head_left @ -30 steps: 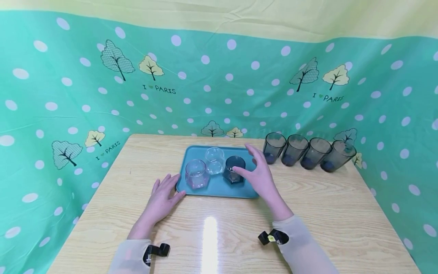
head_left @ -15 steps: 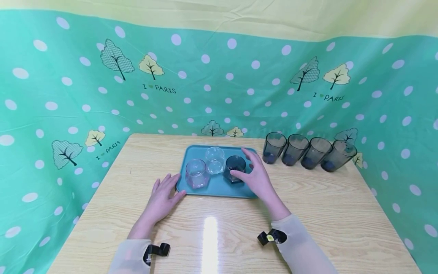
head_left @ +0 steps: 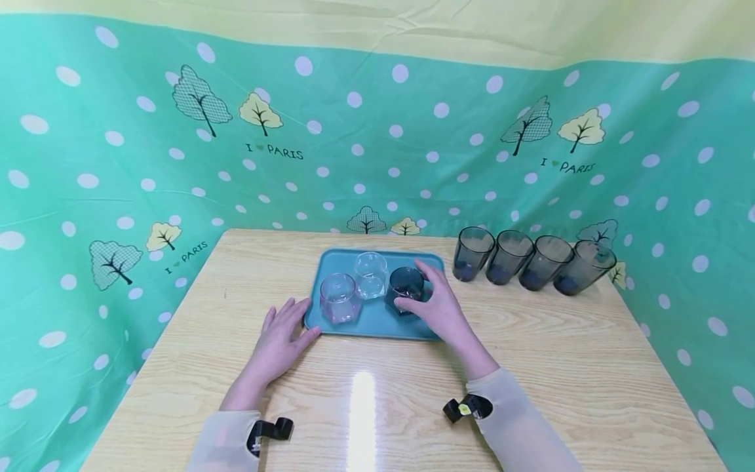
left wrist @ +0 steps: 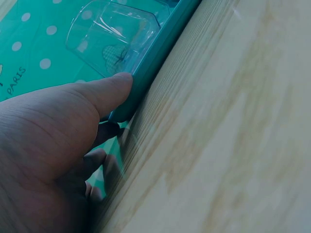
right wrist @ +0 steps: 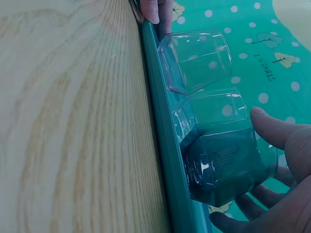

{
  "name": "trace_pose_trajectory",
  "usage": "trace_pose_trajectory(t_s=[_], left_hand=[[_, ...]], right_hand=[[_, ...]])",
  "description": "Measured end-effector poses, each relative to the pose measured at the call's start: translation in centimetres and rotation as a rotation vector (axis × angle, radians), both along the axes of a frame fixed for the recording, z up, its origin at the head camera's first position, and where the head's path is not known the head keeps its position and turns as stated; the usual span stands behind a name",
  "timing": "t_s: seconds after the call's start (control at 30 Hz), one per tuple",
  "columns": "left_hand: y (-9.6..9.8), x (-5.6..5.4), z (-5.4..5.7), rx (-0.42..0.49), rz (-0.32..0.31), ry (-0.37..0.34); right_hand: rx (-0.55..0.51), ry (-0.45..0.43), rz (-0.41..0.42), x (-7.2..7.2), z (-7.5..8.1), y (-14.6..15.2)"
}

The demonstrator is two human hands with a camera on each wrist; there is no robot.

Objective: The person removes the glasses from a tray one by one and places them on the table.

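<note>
A blue tray point(head_left: 377, 329) lies on the table, holding three short faceted glasses: a pinkish one point(head_left: 339, 308), a clear one point(head_left: 371, 286) and a dark grey one point(head_left: 398, 303). My left hand point(head_left: 280, 341) is at the tray's front left corner; in the left wrist view its thumb point(left wrist: 114, 92) touches the rim. My right hand point(head_left: 439, 308) reaches around the dark glass with fingers spread. Seen from the right wrist, the thumb point(right wrist: 269, 127) is near the glass's rim on one side and the other fingers lie along the opposite side, with a gap to the palm.
Several tall smoky tumblers point(head_left: 473, 255) stand in a row at the back right of the wooden table point(head_left: 248, 262). A green dotted cloth point(head_left: 377, 151) hangs behind and at the sides. A bright light reflection point(head_left: 362, 419) falls on the table's front.
My right hand has moved slightly left and lower around the dark glass, its thumb and index finger drawing a little closer together. The left hand, tray and glasses stay where they were.
</note>
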State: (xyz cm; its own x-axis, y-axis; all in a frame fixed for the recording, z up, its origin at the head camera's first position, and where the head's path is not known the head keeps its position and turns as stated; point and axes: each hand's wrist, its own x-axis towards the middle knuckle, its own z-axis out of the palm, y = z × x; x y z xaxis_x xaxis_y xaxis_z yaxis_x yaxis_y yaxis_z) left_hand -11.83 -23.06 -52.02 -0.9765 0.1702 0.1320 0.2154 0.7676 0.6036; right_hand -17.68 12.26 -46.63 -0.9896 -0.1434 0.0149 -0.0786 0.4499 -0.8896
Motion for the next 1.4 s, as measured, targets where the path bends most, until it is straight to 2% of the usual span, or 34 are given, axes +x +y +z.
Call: trace_pose_trajectory(t_s=[1.4], left_hand=[[-0.17,-0.07,-0.2,0.005,0.0,-0.007]], right_hand=[[-0.044,-0.021,0.009,-0.1,-0.32,-0.18]])
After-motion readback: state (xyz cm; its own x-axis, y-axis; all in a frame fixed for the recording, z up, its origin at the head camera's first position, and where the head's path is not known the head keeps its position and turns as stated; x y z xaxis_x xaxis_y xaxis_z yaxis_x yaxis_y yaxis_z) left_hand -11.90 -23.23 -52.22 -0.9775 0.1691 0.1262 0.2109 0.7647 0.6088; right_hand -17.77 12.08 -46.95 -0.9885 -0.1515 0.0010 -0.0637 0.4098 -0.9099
